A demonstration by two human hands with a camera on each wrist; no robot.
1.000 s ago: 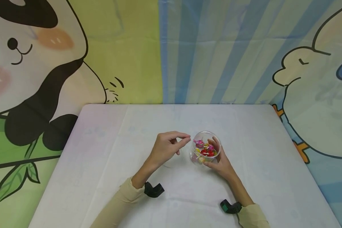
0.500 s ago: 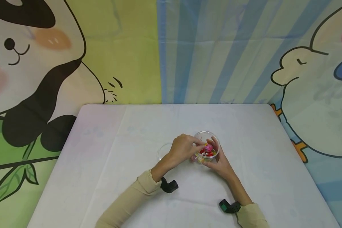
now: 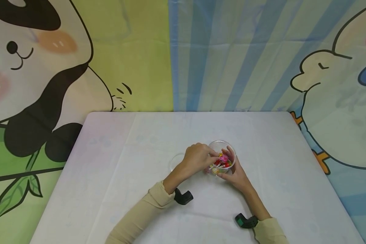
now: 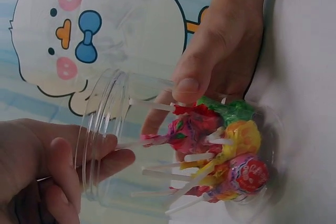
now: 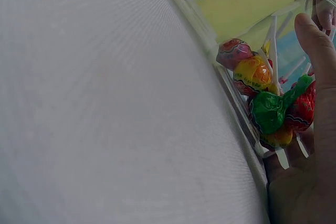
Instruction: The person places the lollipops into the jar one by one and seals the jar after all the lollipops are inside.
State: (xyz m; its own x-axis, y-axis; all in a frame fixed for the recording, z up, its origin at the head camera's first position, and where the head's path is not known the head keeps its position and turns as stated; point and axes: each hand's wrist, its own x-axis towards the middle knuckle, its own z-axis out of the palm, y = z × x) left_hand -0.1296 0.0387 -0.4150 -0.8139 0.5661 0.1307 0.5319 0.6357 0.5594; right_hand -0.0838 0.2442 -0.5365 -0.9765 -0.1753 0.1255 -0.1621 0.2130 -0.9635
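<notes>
A clear round jar (image 3: pixel 212 144) with several wrapped lollipops inside stands on the white table, its mouth uncovered. My right hand (image 3: pixel 238 176) grips the jar from the right side, thumb in front and fingers behind. My left hand (image 3: pixel 196 160) reaches into the jar's mouth from the left. Its thumb and finger pinch the white stick of a pink lollipop (image 4: pixel 191 132) in the left wrist view. Below that one lie yellow, red and green-wrapped lollipops; the green lollipop (image 5: pixel 269 111) shows clearly through the wall in the right wrist view.
A clear round lid or ring (image 3: pixel 171 162) lies flat on the table, partly hidden behind my left wrist. The white table (image 3: pixel 134 135) ends at a backdrop (image 3: pixel 149 67) printed with cartoon animals. Black wrist cameras sit on both wrists.
My left hand has moved right, from beside the jar to inside its mouth, uncovering the clear ring on the table. My right hand and the jar have stayed in place.
</notes>
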